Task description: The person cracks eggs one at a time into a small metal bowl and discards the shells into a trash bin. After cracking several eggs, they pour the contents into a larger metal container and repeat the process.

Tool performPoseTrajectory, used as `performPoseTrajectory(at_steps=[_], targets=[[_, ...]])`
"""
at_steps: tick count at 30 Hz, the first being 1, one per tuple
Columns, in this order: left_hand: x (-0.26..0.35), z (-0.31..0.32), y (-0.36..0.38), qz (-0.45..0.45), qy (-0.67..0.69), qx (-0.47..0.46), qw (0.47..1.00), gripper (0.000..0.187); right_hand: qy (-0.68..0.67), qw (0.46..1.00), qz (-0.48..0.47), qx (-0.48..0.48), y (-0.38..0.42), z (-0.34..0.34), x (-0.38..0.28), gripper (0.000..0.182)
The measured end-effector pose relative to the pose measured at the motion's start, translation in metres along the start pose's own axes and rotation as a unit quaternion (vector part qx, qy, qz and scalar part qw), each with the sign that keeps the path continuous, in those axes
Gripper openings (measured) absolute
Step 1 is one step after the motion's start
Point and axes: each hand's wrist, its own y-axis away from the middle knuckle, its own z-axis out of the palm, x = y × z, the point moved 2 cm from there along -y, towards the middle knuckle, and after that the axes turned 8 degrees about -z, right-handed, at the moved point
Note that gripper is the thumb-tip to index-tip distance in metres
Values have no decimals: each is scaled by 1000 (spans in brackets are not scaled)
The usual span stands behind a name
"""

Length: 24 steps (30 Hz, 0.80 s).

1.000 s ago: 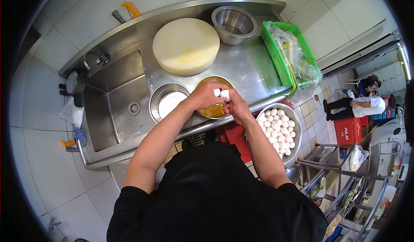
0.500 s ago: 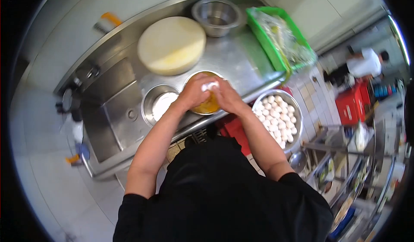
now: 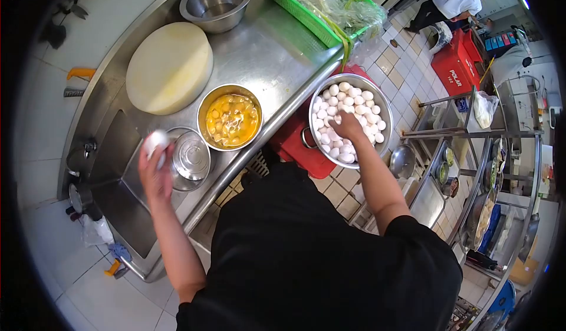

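My left hand is raised over the sink's edge, closed around a white eggshell that is slightly blurred. Beside it is a round metal pot with a shiny inner surface. Yellow yolks and liquid egg fill much of a metal bowl between my hands. My right hand reaches into a large metal basin of white eggs. Its fingers are bent around an egg, with the fingertips partly hidden among the others.
A thick round cutting board and an empty steel bowl stand on the steel counter. At its far end is a green basket with plastic bags. Under the basin is a red stool. Shelving stands right; another person is farther off.
My hands have parted from above the egg bowl. The left has moved left with the eggshell, and the right has gone into the basin of eggs. The view has shifted too.
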Motion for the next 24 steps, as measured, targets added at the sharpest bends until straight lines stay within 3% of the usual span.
performPoseTrajectory(at_steps=[1,3,7,11,12,14,15,17,18,20,21,24], targets=[[5,-33,12,10,29,1,1000,48,13,997,14,-80,6,10,15,69],[15,-88,52,23,38,36,998,49,66,989,16,-128,23,43,33,75],[12,-176,157,9,-36,111,993,59,102,992,44,-55,59,52,9,79],[-27,-267,271,-204,-114,202,951,55,97,992,83,-10,57,63,17,79],[-37,-287,295,-202,-108,213,950,55,58,993,104,-12,57,63,22,76],[-69,-323,334,-367,-168,279,871,54,39,993,112,10,53,73,35,77],[-84,-325,343,-364,-157,292,871,54,44,994,96,6,50,72,35,77],[-105,-336,365,-382,-251,423,783,65,84,988,127,-32,49,77,37,84],[-128,-351,370,-380,-247,434,779,65,89,988,116,-45,45,78,39,85],[-165,-392,381,-259,-360,500,744,79,77,989,109,-62,38,78,51,85],[-164,-383,378,-258,-355,507,742,79,100,991,59,-66,33,76,53,82],[-170,-354,356,-211,-319,568,729,86,123,987,57,-83,25,78,62,80]])
